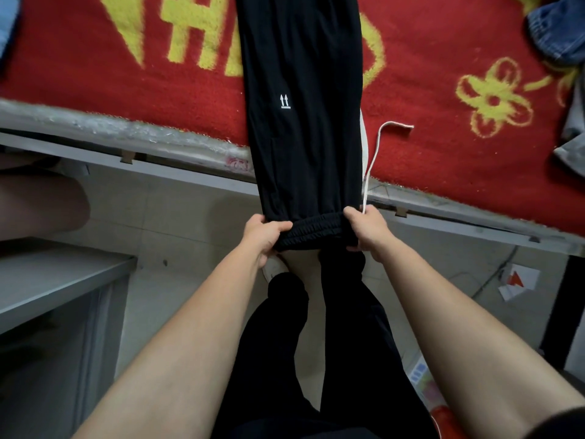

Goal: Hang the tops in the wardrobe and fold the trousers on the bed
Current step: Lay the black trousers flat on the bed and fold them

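Beyond the bed (164,99) edge, over floor (196,217), the left hand (264,237) and right hand (367,231) each grip a waistband end of the black trousers (300,106); leg ends are cut off.

The trousers (300,99) lie down the frame's centre across the bed (443,90); their waistband overhangs its lower edge between both hands (266,237).

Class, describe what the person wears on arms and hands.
Left arm and right arm are bare. Left hand and right hand show no gloves, rings or watch. A dark edge at bottom right may be a sleeve.
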Action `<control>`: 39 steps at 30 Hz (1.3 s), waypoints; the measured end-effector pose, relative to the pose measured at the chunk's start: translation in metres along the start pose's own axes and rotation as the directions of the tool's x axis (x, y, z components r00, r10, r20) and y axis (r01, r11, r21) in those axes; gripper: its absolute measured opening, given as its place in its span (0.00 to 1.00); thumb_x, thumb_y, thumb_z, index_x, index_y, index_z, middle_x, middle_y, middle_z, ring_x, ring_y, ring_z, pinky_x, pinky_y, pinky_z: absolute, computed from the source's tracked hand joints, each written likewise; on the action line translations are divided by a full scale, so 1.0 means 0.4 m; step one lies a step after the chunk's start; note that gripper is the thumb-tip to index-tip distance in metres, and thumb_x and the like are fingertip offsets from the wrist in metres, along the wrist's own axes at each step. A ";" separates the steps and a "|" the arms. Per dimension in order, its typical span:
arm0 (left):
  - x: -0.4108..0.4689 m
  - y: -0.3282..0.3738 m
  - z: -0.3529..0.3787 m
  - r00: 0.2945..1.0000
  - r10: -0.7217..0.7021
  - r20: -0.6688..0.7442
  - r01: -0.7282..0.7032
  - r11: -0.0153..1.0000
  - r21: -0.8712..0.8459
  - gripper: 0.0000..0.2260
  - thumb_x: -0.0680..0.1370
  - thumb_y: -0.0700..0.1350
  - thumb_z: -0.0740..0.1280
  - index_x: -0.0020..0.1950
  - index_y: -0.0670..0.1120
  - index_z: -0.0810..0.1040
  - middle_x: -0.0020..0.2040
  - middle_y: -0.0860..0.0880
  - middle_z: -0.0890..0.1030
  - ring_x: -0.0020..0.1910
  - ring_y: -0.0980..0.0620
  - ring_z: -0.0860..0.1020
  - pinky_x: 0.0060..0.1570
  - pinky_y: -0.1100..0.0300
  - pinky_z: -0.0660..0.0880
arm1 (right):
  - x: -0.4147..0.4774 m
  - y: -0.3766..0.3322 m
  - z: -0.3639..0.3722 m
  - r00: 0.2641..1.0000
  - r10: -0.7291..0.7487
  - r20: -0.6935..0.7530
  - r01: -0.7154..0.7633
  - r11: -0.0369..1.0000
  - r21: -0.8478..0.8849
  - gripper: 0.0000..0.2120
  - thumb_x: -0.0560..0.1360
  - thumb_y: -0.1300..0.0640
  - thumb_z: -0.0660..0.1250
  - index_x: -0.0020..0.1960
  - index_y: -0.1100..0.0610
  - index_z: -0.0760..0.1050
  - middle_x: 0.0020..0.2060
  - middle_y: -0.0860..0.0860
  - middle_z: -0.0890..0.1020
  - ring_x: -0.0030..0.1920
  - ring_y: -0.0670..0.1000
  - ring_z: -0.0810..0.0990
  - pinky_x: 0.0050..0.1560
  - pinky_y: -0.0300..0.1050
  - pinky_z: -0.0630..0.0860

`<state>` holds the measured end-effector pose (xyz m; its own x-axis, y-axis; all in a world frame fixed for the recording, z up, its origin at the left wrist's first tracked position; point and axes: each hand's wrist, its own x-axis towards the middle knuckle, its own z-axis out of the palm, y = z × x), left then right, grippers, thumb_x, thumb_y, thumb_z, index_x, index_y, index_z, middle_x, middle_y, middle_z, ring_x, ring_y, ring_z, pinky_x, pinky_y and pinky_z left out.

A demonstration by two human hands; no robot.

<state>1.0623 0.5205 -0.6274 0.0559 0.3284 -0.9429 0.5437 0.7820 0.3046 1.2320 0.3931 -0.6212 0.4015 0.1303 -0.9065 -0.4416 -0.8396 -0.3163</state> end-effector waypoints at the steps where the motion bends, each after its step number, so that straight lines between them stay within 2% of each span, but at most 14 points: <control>1: -0.008 -0.013 -0.008 0.999 -0.047 0.003 0.047 0.999 -0.004 0.15 0.73 0.38 0.74 0.57 0.43 0.74 0.52 0.44 0.82 0.48 0.45 0.82 0.44 0.50 0.81 | -0.014 0.006 -0.001 0.999 0.037 0.023 -0.037 0.999 -0.012 0.16 0.73 0.48 0.65 0.55 0.57 0.72 0.54 0.54 0.77 0.53 0.57 0.80 0.34 0.50 0.82; 5: -0.040 -0.007 -0.030 0.992 -0.112 0.052 0.116 0.990 -0.086 0.17 0.72 0.39 0.74 0.60 0.40 0.76 0.51 0.42 0.83 0.45 0.46 0.82 0.39 0.53 0.80 | -0.049 -0.006 -0.020 0.999 0.038 0.039 -0.038 0.999 -0.010 0.16 0.70 0.48 0.66 0.50 0.59 0.73 0.50 0.54 0.79 0.48 0.55 0.81 0.31 0.45 0.80; 7: -0.051 0.044 -0.027 0.997 -0.073 0.035 0.077 0.987 -0.142 0.16 0.73 0.41 0.73 0.59 0.40 0.77 0.51 0.41 0.83 0.46 0.45 0.82 0.39 0.52 0.81 | -0.054 -0.049 -0.031 0.999 -0.035 0.021 0.034 0.997 0.065 0.12 0.70 0.50 0.66 0.45 0.59 0.72 0.40 0.54 0.77 0.34 0.49 0.80 0.30 0.43 0.79; 10: -0.073 0.173 -0.013 0.997 0.062 -0.048 -0.071 0.973 -0.220 0.09 0.75 0.42 0.71 0.52 0.41 0.76 0.44 0.42 0.82 0.38 0.47 0.81 0.30 0.58 0.78 | -0.058 -0.173 -0.049 0.987 -0.147 -0.059 0.157 0.954 0.256 0.15 0.71 0.54 0.69 0.53 0.57 0.70 0.37 0.53 0.75 0.21 0.45 0.72 0.26 0.40 0.75; 13: -0.076 0.337 0.003 0.969 0.164 -0.186 -0.212 0.937 -0.279 0.18 0.75 0.42 0.70 0.58 0.48 0.64 0.50 0.43 0.76 0.43 0.47 0.79 0.33 0.55 0.80 | -0.053 -0.346 -0.070 0.968 -0.248 -0.050 0.251 0.915 0.316 0.17 0.70 0.53 0.70 0.56 0.53 0.69 0.39 0.52 0.77 0.22 0.45 0.72 0.25 0.39 0.73; 17: -0.057 0.597 0.026 0.964 0.218 -0.155 -0.248 0.944 -0.217 0.07 0.78 0.44 0.66 0.54 0.44 0.75 0.49 0.45 0.79 0.47 0.46 0.80 0.30 0.57 0.79 | 0.002 -0.598 -0.081 0.945 -0.327 -0.026 0.320 0.901 0.293 0.06 0.74 0.53 0.66 0.43 0.54 0.72 0.32 0.50 0.73 0.25 0.46 0.74 0.27 0.40 0.75; 20: -0.009 0.752 0.039 0.949 0.253 -0.187 -0.298 0.915 -0.273 0.09 0.79 0.49 0.64 0.54 0.46 0.76 0.53 0.47 0.80 0.46 0.47 0.81 0.33 0.55 0.81 | 0.078 -0.749 -0.086 0.957 -0.290 0.014 0.266 0.896 0.356 0.10 0.78 0.49 0.65 0.51 0.56 0.73 0.40 0.55 0.81 0.36 0.52 0.85 0.34 0.43 0.81; 23: 0.056 0.803 0.059 0.945 0.270 -0.186 -0.289 0.953 -0.088 0.14 0.79 0.54 0.62 0.61 0.49 0.71 0.58 0.50 0.75 0.52 0.48 0.78 0.46 0.52 0.81 | 0.170 -0.814 -0.086 0.957 -0.291 0.016 0.283 0.943 0.177 0.16 0.78 0.46 0.64 0.58 0.56 0.73 0.50 0.57 0.82 0.43 0.53 0.87 0.43 0.48 0.84; 25: 0.096 0.786 0.068 0.936 0.274 -0.219 -0.249 0.959 0.134 0.21 0.78 0.55 0.63 0.68 0.48 0.69 0.62 0.50 0.76 0.52 0.51 0.76 0.50 0.54 0.78 | 0.216 -0.811 -0.088 0.934 -0.358 0.006 0.357 0.931 -0.077 0.16 0.76 0.48 0.64 0.60 0.55 0.75 0.47 0.52 0.79 0.45 0.51 0.83 0.48 0.49 0.81; 27: 0.127 0.756 0.070 0.919 0.308 -0.245 -0.212 0.911 0.353 0.25 0.78 0.53 0.64 0.74 0.48 0.66 0.67 0.47 0.74 0.60 0.48 0.76 0.59 0.52 0.75 | 0.240 -0.782 -0.093 0.894 -0.447 0.030 0.426 0.827 -0.367 0.17 0.77 0.49 0.63 0.63 0.53 0.75 0.51 0.50 0.77 0.49 0.50 0.76 0.50 0.46 0.72; 30: 0.153 0.718 0.074 0.899 0.390 -0.198 -0.194 0.761 0.619 0.28 0.81 0.53 0.61 0.78 0.49 0.58 0.75 0.44 0.65 0.72 0.42 0.66 0.70 0.49 0.65 | 0.262 -0.721 -0.091 0.813 -0.571 0.115 0.510 0.602 -0.614 0.23 0.79 0.47 0.61 0.72 0.51 0.68 0.62 0.57 0.74 0.62 0.59 0.74 0.59 0.51 0.71; 32: 0.169 0.699 0.085 0.881 0.457 -0.120 -0.225 0.628 0.745 0.29 0.82 0.55 0.58 0.80 0.53 0.52 0.77 0.45 0.61 0.74 0.42 0.62 0.69 0.45 0.63 | 0.274 -0.691 -0.082 0.768 -0.615 0.179 0.536 0.466 -0.704 0.25 0.80 0.44 0.61 0.75 0.49 0.63 0.63 0.59 0.72 0.64 0.63 0.71 0.61 0.55 0.71; 34: 0.200 0.697 0.097 0.854 0.511 -0.101 -0.218 0.526 0.822 0.28 0.82 0.58 0.55 0.80 0.55 0.50 0.75 0.46 0.62 0.73 0.43 0.63 0.65 0.45 0.65 | 0.295 -0.688 -0.072 0.762 -0.624 0.172 0.516 0.425 -0.744 0.26 0.81 0.43 0.59 0.76 0.50 0.62 0.64 0.58 0.73 0.64 0.63 0.71 0.60 0.56 0.71; 39: 0.297 0.740 0.082 0.761 0.618 -0.197 -0.250 0.559 0.790 0.20 0.82 0.57 0.57 0.72 0.55 0.63 0.65 0.46 0.69 0.62 0.42 0.72 0.54 0.49 0.68 | 0.360 -0.711 -0.047 0.725 -0.674 0.141 0.501 0.374 -0.780 0.20 0.81 0.45 0.62 0.69 0.53 0.69 0.55 0.57 0.75 0.56 0.62 0.74 0.50 0.54 0.73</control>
<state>1.2572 0.7738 -0.6534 0.2141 0.8376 -0.5026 0.9520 -0.0635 0.2996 1.4304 0.6407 -0.6568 0.4753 0.7353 -0.4832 0.6619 -0.6606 -0.3542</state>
